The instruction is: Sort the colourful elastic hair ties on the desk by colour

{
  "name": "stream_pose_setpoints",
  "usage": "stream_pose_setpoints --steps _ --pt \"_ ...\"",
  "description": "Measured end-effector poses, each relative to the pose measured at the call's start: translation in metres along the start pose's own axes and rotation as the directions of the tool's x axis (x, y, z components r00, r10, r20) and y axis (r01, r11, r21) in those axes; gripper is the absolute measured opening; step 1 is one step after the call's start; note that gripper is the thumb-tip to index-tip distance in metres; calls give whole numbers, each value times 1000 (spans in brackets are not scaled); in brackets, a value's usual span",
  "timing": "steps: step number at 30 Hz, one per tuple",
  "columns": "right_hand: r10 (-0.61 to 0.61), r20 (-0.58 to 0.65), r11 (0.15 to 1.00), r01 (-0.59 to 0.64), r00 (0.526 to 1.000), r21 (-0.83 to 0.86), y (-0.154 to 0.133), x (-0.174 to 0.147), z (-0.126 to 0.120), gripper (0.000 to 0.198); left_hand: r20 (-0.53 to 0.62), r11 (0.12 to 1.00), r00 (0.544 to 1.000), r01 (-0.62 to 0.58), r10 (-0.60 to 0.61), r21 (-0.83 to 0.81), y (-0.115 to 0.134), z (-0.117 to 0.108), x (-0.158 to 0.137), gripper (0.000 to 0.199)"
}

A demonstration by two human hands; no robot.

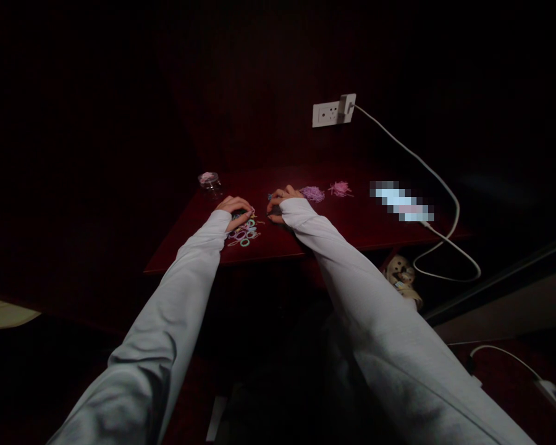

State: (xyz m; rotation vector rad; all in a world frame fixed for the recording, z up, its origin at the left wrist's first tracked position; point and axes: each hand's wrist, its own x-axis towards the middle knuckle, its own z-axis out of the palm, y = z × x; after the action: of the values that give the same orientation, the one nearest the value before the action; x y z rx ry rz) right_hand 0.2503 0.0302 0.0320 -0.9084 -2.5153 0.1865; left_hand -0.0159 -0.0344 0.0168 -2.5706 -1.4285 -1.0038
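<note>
Mixed small elastic hair ties [244,233], in green, purple, yellow and other colours, lie in a loose pile near the table's front edge. My left hand [234,209] rests over the back of this pile, thumb and forefinger pinched together on a hair tie that is mostly hidden. To its right, my right hand [286,199] is curved low over the tabletop, with a gap between thumb and fingers. A few blue ties [269,196] show by its fingertips. Just beyond it sits a purple heap of ties [313,194], and farther right a pink heap [340,188].
A clear jar [210,185] with something pink on top stands at the back left of the dark red table [189,247]. A blurred-out phone-like device [401,201] lies at right, its white cable [424,161] looping to a wall socket [328,115]. A plush toy [401,275] is below the edge.
</note>
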Motion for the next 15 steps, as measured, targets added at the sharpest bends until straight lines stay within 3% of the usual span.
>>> stream_pose_setpoints --steps 6,15 --pt "-48 38 999 48 998 19 -11 5 13 12 12 1000 1000 9 -9 11 0 -1 1 28" --pt "-101 17 995 100 995 10 -3 7 22 13 18 1000 1000 10 -10 15 0 -1 3 28"
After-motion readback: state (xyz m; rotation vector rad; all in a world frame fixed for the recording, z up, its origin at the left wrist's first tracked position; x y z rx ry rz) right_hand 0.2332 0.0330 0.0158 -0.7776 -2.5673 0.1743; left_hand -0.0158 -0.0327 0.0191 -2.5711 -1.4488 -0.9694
